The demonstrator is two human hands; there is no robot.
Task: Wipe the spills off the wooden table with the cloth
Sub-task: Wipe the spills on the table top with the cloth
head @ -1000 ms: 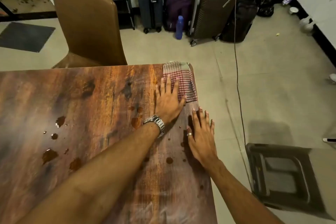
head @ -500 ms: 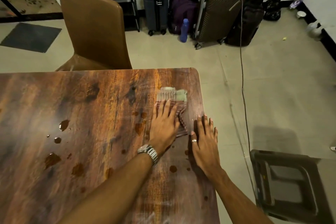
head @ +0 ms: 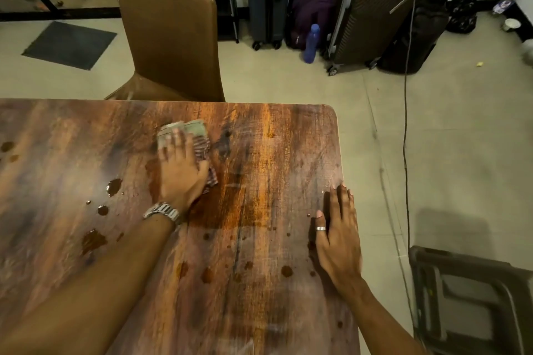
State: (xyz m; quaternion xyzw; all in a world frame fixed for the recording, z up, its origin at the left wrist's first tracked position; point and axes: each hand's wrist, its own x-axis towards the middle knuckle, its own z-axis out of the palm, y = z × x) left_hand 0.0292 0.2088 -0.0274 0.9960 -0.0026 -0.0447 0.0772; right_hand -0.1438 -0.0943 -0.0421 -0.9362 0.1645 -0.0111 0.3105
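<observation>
The left hand (head: 181, 173) lies flat on the red-and-white checked cloth (head: 202, 140), fingers stretched out and pressing it down rather than curled round it. A metal wristwatch (head: 163, 210) sits on that wrist. The fingers are blurred, so their exact spread is hard to read. The right hand (head: 339, 235) is spread and holds nothing. It rests palm down on the brown wood-grain bench (head: 288, 147) just beside its right edge, well apart from the cloth, and looks like a brace.

The step in hand is the wiping stroke itself. The cloth is bunched into a folded pad in the far middle of the bench. Its pale far edge and a striped right side show past the hand. A glossy wet smear (head: 230, 210) spreads to the near right of it, a patch that reads as wiped yet not dry.

Most of the work looks undone. A dark brown puddle (head: 114, 186) lies just left of the left wrist, a larger brown blot (head: 92, 239) nearer on the left, and small brown drops (head: 287, 270) sit between the 2 forearms. The next move probably calls for sliding the pad left and nearward over the puddles under steady flat pressure. It would then go back across the near drops, with the cloth turned to a dry face if it only smears.

Beyond the far edge stands a brown moulded chair (head: 173, 32).
</observation>
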